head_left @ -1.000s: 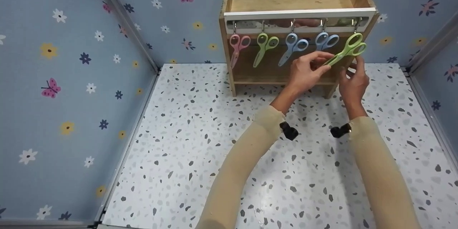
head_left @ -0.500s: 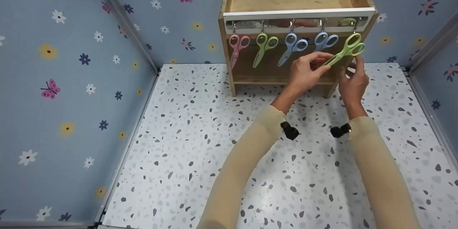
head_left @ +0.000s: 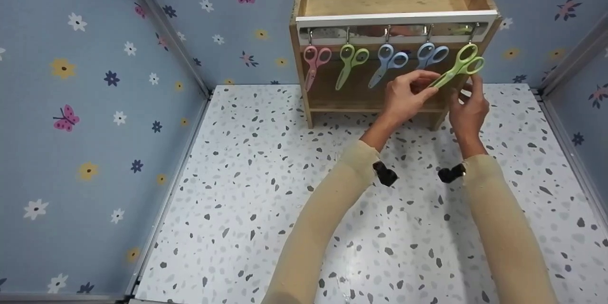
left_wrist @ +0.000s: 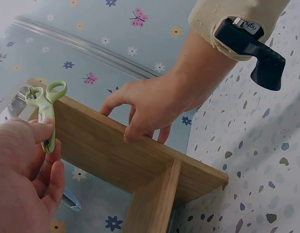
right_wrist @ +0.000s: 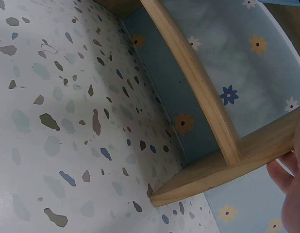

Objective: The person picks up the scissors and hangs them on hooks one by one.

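A green pair of scissors (head_left: 463, 61) is at the rightmost hook of a small wooden rack (head_left: 311, 99), its finger loops up. My left hand (head_left: 406, 94) pinches the blade end between thumb and fingers, also seen in the left wrist view, where the green scissors (left_wrist: 46, 104) stand upright above the thumb. With thumb and fingers about its edge, my right hand (head_left: 469, 109) grips the rack's right side board (left_wrist: 116, 131). To the left hang blue scissors (head_left: 431, 54), more blue scissors (head_left: 387, 64), green scissors (head_left: 350, 64) and pink scissors (head_left: 314, 65), each on its own hook.
The rack stands on a white speckled tabletop (head_left: 228, 190) against a blue flowered back wall (head_left: 266, 23). Another flowered panel (head_left: 104, 142) rises on the left. A shiny strip (head_left: 361, 32) runs behind the hooks, and a wooden crossbar (right_wrist: 198, 87) joins the rack's sides low down.
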Demonstrator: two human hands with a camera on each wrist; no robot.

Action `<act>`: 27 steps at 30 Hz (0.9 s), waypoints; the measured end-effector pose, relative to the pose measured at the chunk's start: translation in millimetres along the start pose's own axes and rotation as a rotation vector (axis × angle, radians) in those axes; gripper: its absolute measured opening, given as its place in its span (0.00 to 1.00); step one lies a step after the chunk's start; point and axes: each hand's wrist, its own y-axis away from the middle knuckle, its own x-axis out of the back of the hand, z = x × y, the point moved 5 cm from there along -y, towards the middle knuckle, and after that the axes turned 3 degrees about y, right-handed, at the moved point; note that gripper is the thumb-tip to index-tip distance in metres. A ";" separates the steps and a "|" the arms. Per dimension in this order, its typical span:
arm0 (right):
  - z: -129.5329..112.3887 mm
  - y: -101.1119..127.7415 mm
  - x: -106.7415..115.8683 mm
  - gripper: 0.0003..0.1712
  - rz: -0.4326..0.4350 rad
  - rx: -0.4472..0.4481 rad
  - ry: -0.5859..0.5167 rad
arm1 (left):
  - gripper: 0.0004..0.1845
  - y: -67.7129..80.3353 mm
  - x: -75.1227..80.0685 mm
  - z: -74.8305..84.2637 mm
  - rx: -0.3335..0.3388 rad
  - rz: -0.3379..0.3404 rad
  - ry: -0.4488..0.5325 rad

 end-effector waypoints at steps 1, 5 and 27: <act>-0.1 0.2 -0.1 0.33 -0.002 -0.003 -0.001 | 0.15 0.2 0.1 -1.0 0.000 0.000 0.004; -0.3 0.0 0.4 0.34 -0.006 -0.004 -0.012 | 0.14 0.7 1.3 -4.6 -0.016 0.004 0.002; 3.1 -0.6 -0.8 0.33 0.006 0.025 -0.021 | 0.13 4.7 -0.4 -25.2 0.026 0.024 -0.021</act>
